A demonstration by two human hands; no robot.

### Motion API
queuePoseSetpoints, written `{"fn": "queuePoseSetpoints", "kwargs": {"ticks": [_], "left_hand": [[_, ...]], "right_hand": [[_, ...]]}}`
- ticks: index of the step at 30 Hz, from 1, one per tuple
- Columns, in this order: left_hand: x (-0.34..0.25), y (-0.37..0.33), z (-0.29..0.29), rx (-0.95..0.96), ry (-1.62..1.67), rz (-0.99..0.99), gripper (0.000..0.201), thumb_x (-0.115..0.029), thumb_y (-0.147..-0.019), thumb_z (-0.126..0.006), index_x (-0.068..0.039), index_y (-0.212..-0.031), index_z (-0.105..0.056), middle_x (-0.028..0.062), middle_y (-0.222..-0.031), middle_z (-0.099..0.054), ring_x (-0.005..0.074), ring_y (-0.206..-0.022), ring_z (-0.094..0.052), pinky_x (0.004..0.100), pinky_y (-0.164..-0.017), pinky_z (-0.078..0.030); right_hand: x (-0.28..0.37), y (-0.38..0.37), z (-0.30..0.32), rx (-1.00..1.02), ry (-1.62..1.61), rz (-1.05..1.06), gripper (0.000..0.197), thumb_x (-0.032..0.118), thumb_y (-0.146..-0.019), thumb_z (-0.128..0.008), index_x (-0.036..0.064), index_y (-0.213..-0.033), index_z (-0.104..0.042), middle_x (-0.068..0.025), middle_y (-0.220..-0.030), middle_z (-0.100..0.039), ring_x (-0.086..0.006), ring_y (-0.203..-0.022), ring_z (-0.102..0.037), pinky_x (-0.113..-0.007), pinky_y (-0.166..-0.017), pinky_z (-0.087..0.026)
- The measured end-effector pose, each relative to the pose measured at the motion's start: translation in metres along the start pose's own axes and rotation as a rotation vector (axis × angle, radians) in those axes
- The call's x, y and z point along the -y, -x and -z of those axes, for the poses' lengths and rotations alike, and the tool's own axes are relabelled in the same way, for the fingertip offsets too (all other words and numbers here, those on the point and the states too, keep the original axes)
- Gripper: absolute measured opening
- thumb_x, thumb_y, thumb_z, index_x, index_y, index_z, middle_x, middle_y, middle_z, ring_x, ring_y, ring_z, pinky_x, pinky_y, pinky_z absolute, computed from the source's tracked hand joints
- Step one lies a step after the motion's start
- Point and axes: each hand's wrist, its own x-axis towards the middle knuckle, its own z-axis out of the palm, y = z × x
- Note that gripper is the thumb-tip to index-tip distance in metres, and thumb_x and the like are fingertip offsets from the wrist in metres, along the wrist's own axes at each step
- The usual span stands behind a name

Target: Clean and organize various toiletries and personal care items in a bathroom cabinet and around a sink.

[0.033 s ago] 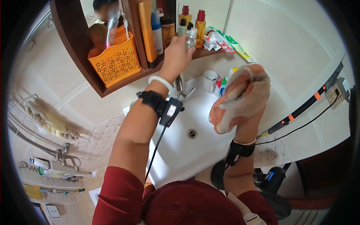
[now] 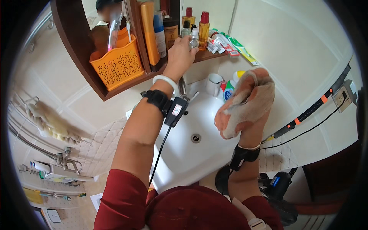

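Observation:
My left hand [image 2: 181, 54] reaches up to the brown shelf, its fingers closed round a small clear bottle [image 2: 194, 39] with a whitish cap. The bottle is upright at the shelf's front, beside a yellow bottle with a red cap [image 2: 204, 32]. I cannot tell whether its base touches the wood. Over the right side of the sink, my right hand [image 2: 251, 128] grips a bunched cloth [image 2: 251, 100], orange-peach and grey. The cloth covers most of those fingers.
A white sink [image 2: 184, 153] lies below, with a tap [image 2: 183, 88], a white mug [image 2: 213, 84] and a green-and-white container [image 2: 229, 90] at its back. On the shelf [image 2: 157, 71] stand an orange basket [image 2: 118, 65], several bottles and toothpaste tubes [image 2: 242, 50]. A black hose [image 2: 306, 114] runs along the right wall.
The clear bottle has shifted very slightly left with my left hand. The cloth in my right hand has dropped a little, and more of the green-and-white container shows behind it.

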Motion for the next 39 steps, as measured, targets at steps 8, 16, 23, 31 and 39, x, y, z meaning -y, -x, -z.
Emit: {"fn": "queuePoseSetpoints", "kwargs": {"ticks": [8, 16, 23, 31, 39], "left_hand": [[0.000, -0.018, -0.035, 0.122, 0.091, 0.121, 0.048, -0.017, -0.071, -0.069, -0.004, -0.113, -0.047, 0.0184, -0.103, -0.058, 0.0358, -0.095, -0.057, 0.0406, -0.082, -0.046], [-0.013, 0.015, 0.005, 0.021, 0.314, 0.048, 0.061, -0.017, -0.074, -0.066, -0.004, -0.124, -0.034, 0.0223, -0.109, -0.053, 0.0315, -0.096, -0.056, 0.0376, -0.082, -0.045], [-0.001, 0.081, 0.044, 0.345, 1.172, 0.268, 0.053, -0.028, -0.091, -0.047, -0.009, -0.136, -0.025, 0.0106, -0.117, -0.047, 0.0105, -0.091, -0.050, 0.0270, -0.080, -0.044], [0.021, 0.062, 0.046, 0.478, 1.779, 0.588, 0.043, -0.037, -0.094, -0.039, -0.011, -0.128, -0.038, 0.0054, -0.110, -0.057, 0.0145, -0.094, -0.058, 0.0283, -0.080, -0.048], [0.014, 0.058, 0.057, 0.264, 1.577, 0.888, 0.040, -0.029, -0.092, -0.045, -0.016, -0.129, -0.037, -0.0050, -0.072, -0.051, 0.0063, -0.057, -0.045, 0.0243, -0.055, -0.042]], "right_hand": [[0.001, 0.017, 0.009, -0.172, 0.519, 0.079, 0.047, 0.033, -0.083, -0.059, 0.0019, -0.115, -0.042, -0.0067, -0.101, -0.049, -0.0147, -0.091, -0.050, -0.026, -0.082, -0.041], [0.001, -0.012, -0.034, 0.247, -0.064, -0.033, 0.034, 0.027, -0.091, -0.044, 0.0021, -0.114, -0.046, -0.0079, -0.096, -0.055, -0.0157, -0.081, -0.056, -0.028, -0.069, -0.048], [-0.060, -0.091, -0.092, 0.179, -0.289, -0.103, 0.027, 0.018, -0.089, -0.047, 0.0004, -0.109, -0.052, -0.0061, -0.090, -0.059, -0.0141, -0.075, -0.058, -0.026, -0.064, -0.049], [-0.134, -0.204, -0.153, 0.264, 0.912, 0.228, 0.034, 0.016, -0.080, -0.055, 0.0002, -0.110, -0.053, -0.0176, -0.102, -0.060, -0.0321, -0.090, -0.059, -0.033, -0.077, -0.047], [-0.119, -0.183, -0.168, 0.397, 1.555, 0.231, 0.045, 0.018, -0.071, -0.062, -0.0008, -0.110, -0.051, -0.0248, -0.112, -0.051, -0.0369, -0.104, -0.051, -0.040, -0.088, -0.043]]}}
